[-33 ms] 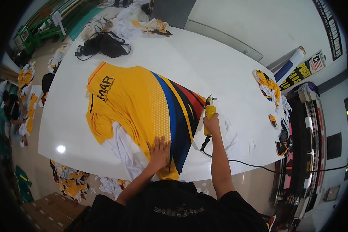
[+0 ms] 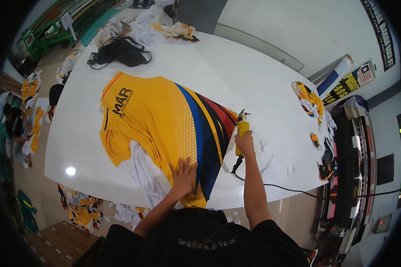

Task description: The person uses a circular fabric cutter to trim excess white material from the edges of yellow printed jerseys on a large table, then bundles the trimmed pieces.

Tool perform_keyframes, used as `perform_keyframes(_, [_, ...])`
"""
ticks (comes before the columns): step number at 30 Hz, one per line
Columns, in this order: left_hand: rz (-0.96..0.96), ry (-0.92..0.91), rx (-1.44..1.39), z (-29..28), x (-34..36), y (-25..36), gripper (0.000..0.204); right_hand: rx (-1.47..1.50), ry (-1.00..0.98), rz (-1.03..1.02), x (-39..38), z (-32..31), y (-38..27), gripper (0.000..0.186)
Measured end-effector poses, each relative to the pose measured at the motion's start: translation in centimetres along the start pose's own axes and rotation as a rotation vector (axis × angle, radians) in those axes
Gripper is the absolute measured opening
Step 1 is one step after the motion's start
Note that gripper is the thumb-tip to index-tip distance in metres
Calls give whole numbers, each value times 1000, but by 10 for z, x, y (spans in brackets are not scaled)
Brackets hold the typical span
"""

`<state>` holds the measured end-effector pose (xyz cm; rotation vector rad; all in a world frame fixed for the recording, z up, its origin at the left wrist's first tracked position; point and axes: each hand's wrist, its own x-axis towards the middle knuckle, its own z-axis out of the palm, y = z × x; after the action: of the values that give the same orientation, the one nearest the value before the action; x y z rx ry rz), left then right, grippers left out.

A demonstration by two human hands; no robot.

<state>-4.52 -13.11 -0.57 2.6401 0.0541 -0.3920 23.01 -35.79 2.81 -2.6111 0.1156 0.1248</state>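
— Where is the yellow sports jersey (image 2: 142,104)?
— Spread on the white tabletop (image 2: 263,66), its blue, black and red stripes running down the right-hand part.

— What is the left hand (image 2: 184,176) doing?
— It rests flat on the jersey's near part, fingers fanned out, gripping nothing.

— And the right hand (image 2: 245,142)?
— Its fingers are wrapped around a yellow corded handheld cutter (image 2: 243,128), just right of the jersey. The metal head sits at the jersey's right corner; I can't tell whether it touches the cloth.

— Where does the black power cord (image 2: 289,190) go?
— From the tool's near end, away to the right of the jersey.

— Anything else close by?
— A white cloth (image 2: 145,175) shows from under the jersey's near left edge. A black bag (image 2: 122,50) with straps lies beyond the jersey's far edge.

— Farther out?
— A yellow-and-white fabric heap (image 2: 314,99) lies well to the jersey's right. Off to its left, past the table, is a co-worker (image 2: 15,124). Cardboard boxes (image 2: 60,244) stand on the near left side of the jersey, lower than the tabletop.
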Motion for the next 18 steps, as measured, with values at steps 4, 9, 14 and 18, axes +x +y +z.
perform_keyframes(4, [-7,57,4,11,4,-2,136,-6,11,-6,31,3,1,64])
perform_keyframes(9, [-14,0,23,0,6,5,131,14,13,-38,80,2,10,69])
perform_keyframes(14, [73,192,11,35,28,18,80,304,-20,12,129,-26,77,56])
perform_keyframes(18, [265,-216,-152,74,40,-2,26,891,-171,88,59,-17,81,39])
